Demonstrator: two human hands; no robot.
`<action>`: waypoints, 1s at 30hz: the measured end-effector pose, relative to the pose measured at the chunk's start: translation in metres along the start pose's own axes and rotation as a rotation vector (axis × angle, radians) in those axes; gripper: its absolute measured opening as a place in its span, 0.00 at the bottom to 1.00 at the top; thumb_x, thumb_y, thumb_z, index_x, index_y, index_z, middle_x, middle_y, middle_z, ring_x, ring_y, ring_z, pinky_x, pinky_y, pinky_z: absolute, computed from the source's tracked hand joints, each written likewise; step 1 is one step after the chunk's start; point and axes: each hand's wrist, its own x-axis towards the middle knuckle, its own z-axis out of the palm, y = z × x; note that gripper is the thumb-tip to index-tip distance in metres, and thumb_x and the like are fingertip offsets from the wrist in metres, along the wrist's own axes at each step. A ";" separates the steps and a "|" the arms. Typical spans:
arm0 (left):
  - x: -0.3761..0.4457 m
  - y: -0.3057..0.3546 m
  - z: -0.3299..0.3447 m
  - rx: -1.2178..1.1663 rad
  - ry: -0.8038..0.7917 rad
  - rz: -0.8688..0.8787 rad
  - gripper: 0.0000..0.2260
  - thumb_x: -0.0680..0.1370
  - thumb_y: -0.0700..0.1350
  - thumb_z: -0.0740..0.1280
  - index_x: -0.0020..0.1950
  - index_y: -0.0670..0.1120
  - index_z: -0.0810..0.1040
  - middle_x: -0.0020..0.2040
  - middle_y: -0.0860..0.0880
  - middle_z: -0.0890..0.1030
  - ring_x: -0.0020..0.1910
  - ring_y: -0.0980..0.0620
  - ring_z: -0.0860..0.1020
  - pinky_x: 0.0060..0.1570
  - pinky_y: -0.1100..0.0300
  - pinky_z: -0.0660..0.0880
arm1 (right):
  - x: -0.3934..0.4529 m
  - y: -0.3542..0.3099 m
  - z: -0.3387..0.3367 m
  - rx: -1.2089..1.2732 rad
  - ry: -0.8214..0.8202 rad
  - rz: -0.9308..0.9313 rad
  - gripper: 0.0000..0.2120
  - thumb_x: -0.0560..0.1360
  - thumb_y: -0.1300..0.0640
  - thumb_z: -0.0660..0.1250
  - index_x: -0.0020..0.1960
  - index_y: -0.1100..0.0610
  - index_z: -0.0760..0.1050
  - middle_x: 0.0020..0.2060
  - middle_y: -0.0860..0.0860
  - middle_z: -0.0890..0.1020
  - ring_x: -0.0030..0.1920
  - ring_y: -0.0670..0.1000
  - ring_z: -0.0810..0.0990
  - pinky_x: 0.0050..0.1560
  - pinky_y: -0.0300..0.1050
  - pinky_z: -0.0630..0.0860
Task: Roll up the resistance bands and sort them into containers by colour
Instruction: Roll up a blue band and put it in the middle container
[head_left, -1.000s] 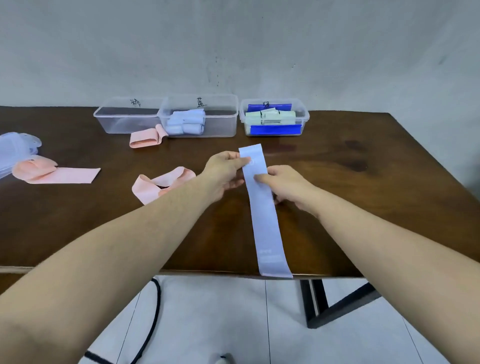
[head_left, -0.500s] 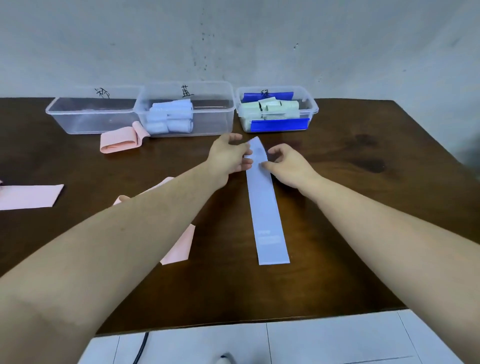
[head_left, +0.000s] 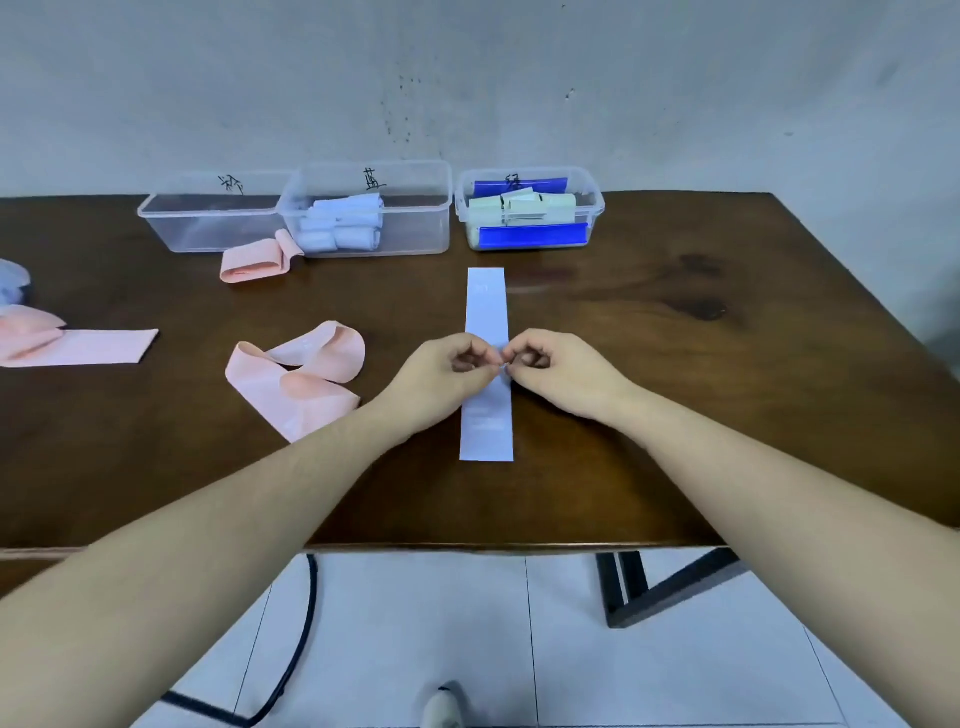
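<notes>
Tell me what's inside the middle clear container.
The middle clear container holds several rolled light-blue bands, piled toward its left side. Their exact count is unclear, and anything beneath the pile is hidden.

Single head-worn wide-angle view. Faces forward and down from near table (head_left: 675, 493) edge. Forearms enter from bottom corners, close to lens. Wall (head_left: 467, 78) fills top; floor (head_left: 519, 649) bottom.

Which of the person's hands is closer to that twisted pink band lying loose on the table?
Left. The left hand sits just right of the pink band; the right hand lies farther right.
</notes>
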 end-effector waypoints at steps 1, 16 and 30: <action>-0.011 -0.002 0.003 0.020 -0.009 0.023 0.03 0.78 0.40 0.70 0.50 0.46 0.82 0.44 0.54 0.83 0.39 0.61 0.78 0.42 0.70 0.73 | -0.008 0.001 0.002 -0.006 -0.016 -0.021 0.09 0.78 0.59 0.68 0.48 0.44 0.79 0.40 0.44 0.81 0.37 0.38 0.76 0.42 0.30 0.72; -0.089 -0.012 0.014 0.459 0.114 0.310 0.06 0.75 0.40 0.73 0.50 0.49 0.85 0.48 0.55 0.81 0.49 0.58 0.77 0.53 0.62 0.73 | -0.075 0.011 0.020 -0.309 -0.023 -0.291 0.14 0.75 0.43 0.72 0.58 0.44 0.81 0.51 0.40 0.76 0.52 0.43 0.69 0.60 0.45 0.69; -0.109 -0.003 0.046 0.422 0.162 0.430 0.06 0.74 0.42 0.75 0.50 0.49 0.85 0.43 0.56 0.82 0.42 0.57 0.76 0.46 0.63 0.73 | -0.113 0.005 0.002 -0.062 -0.057 -0.171 0.09 0.74 0.59 0.71 0.44 0.46 0.76 0.37 0.42 0.79 0.37 0.43 0.73 0.40 0.35 0.71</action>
